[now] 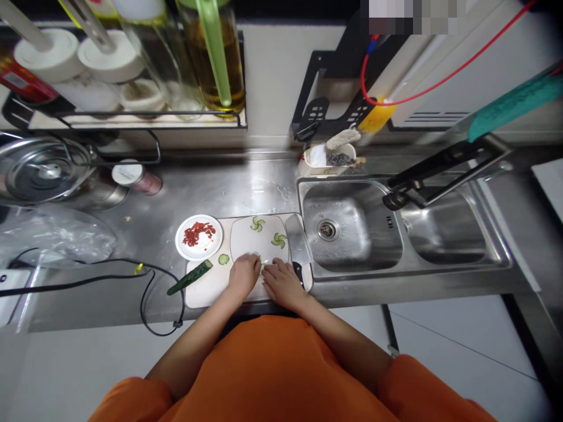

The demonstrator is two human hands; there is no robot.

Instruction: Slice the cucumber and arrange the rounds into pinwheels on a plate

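Observation:
A white square plate (259,235) lies on the cutting board (203,293), with cucumber slices (278,240) fanned into two pinwheels on its far part. My left hand (245,275) is closed at the plate's near edge, its fingertips pinched by a small green piece of cucumber. Beside it, my right hand (285,284) reaches over the same edge with fingers spread, the tips touching down close to another green piece. A cleaver (299,237) lies flat along the plate's right side, its black handle partly under my right hand. Left of the plate are a cut cucumber (191,276) and a cucumber end (224,259).
A round white plate (179,239) of red pieces overlaps the board's far left corner. A double sink (352,225) lies to the right. Black cables (105,281), a plastic bag (53,234) and a pot (44,173) occupy the left. A seasoning rack (149,120) hangs above.

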